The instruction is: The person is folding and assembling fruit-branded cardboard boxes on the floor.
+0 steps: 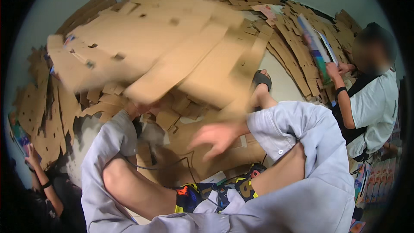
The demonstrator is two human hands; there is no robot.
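A floor (286, 88) strewn with flat, die-cut cardboard blanks fills the background, with piles fanned along the walls. At the far left, another person's arm (41, 177) is seen beside a cardboard stack (41, 116). A large cardboard sheet (146, 47), blurred in motion, is held up at its lower edge by the left hand (136, 108), which is clenched on it, though the fingers are mostly hidden. The right hand (215, 137) is spread and released, hovering over a flat cardboard piece (224, 153) below. The sheet would best be steadied by both hands before it is turned. At the right, a printed carton (317, 49) is handled by a co-worker (371, 103).
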